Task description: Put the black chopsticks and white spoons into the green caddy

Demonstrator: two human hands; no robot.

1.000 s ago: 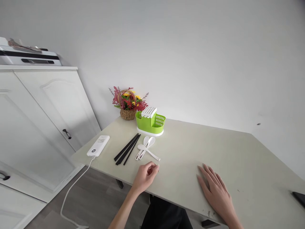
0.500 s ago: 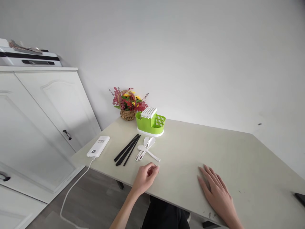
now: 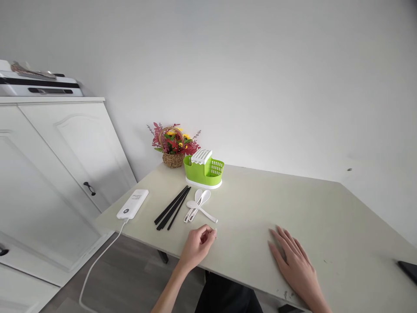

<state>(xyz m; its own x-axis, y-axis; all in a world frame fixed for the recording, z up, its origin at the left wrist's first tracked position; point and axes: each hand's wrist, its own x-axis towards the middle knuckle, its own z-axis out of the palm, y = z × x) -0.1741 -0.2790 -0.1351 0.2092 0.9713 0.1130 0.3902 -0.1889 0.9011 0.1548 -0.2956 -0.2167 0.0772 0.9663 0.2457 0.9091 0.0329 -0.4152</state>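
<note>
My left hand (image 3: 198,246) rests at the table's front edge, its fingers curled in and nothing showing in them. Just beyond it lie three white spoons: two side by side, and one spoon (image 3: 203,212) across their handles. Left of these is a loose bundle of black chopsticks (image 3: 172,208). Behind the spoons stands a green cutlery holder (image 3: 198,174) with a white slotted top and white base. Flat on the tabletop to the right, my right hand (image 3: 293,261) has its fingers stretched out and touches only the table.
A wicker basket (image 3: 173,160) of artificial flowers stands behind the holder, near the wall. A white power bank (image 3: 133,204) with a cable (image 3: 97,258) hanging off the table (image 3: 254,204) lies at the left. White cabinets (image 3: 81,143) stand beyond. A dark object (image 3: 408,270) sits at the right edge.
The whole view has shifted slightly, so the scene sits a little lower and further left. Both hands keep their poses, and nothing on the table has been moved.
</note>
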